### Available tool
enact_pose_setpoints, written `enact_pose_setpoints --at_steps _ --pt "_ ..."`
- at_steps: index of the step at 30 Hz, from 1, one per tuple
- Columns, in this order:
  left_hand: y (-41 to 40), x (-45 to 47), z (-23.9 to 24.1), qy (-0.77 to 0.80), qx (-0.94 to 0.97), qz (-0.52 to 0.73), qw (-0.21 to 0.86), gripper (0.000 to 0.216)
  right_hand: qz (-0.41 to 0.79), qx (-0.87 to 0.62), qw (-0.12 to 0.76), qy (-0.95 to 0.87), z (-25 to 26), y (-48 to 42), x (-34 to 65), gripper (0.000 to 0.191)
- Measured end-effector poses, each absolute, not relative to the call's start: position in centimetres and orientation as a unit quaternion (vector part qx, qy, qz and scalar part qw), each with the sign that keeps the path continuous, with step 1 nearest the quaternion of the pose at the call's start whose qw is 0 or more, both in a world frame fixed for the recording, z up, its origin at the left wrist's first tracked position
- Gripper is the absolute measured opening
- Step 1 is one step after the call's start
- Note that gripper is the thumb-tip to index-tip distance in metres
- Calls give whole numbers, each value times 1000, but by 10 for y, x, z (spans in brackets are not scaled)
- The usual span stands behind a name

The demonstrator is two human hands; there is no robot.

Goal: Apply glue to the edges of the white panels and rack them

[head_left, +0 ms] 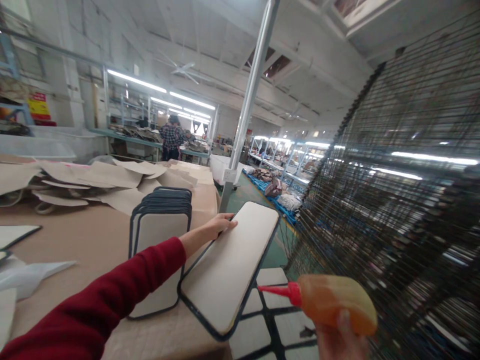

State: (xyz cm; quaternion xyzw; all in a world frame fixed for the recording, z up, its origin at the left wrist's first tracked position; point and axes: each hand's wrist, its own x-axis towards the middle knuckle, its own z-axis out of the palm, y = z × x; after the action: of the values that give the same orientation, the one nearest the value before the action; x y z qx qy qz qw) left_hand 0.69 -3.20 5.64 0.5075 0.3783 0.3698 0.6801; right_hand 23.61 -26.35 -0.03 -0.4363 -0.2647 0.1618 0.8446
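Note:
My left hand [221, 223] grips the upper left edge of a pale rectangular panel [234, 265] with rounded corners and a dark blue border. The panel is tilted, its lower end near the table edge. In my right hand [343, 335], at the lower right, is a squeeze bottle [333, 302] of amber liquid. Its red nozzle [277, 290] points left, toward the panel's lower right edge, with a gap between them. Left of the held panel, a stack of similar dark-edged panels [161, 250] stands upright on the table.
Loose beige sheets [108, 175] lie piled on the brown-covered table [82, 235]. A metal post [243, 110] rises beyond the held panel. More pale panels [251, 330] lie low beside the table. A wire rack [393, 190] fills the right side. A person [171, 137] stands far back.

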Motion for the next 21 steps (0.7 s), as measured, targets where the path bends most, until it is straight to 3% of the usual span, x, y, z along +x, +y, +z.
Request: enact_pose_setpoints --at_steps 7,11,17,21 --pt "-52 17 60 321 519 340 716 62 33 -455 847 -274 34 -241 243 45" --pt "-51 15 61 329 511 333 721 58 81 -459 834 -295 14 -246 242 44" --pt "-44 10 56 352 502 337 715 70 144 -488 812 -286 -25 -260 228 46" --pt "-42 8 52 364 500 349 704 79 117 -509 794 -310 -33 -264 224 43"
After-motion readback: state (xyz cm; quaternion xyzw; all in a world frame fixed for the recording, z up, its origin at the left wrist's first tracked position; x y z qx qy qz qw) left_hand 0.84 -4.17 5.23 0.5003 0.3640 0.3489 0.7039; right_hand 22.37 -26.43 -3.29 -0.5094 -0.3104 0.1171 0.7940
